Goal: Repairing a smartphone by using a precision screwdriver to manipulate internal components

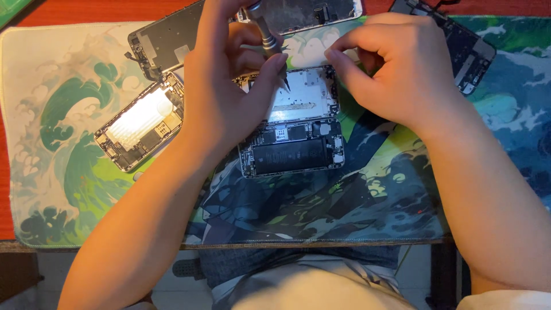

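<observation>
The left hand (224,74) is clamped around a small metal screwdriver (271,43), its tip pointing down into the opened phone (295,123) that lies just under both hands on the wave-printed mat (356,195) covering the tabletop. The right hand (390,69) rests just beside the phone's upper edge, fingers curled together, gripping nothing I can make out. Further out past the left hand lies another opened phone (140,123), with a dark phone panel (166,40) beyond it.

A phone repair bench: 3 opened phones (293,123) lie on a printed work mat (69,189) beside loose screens (166,40).
</observation>
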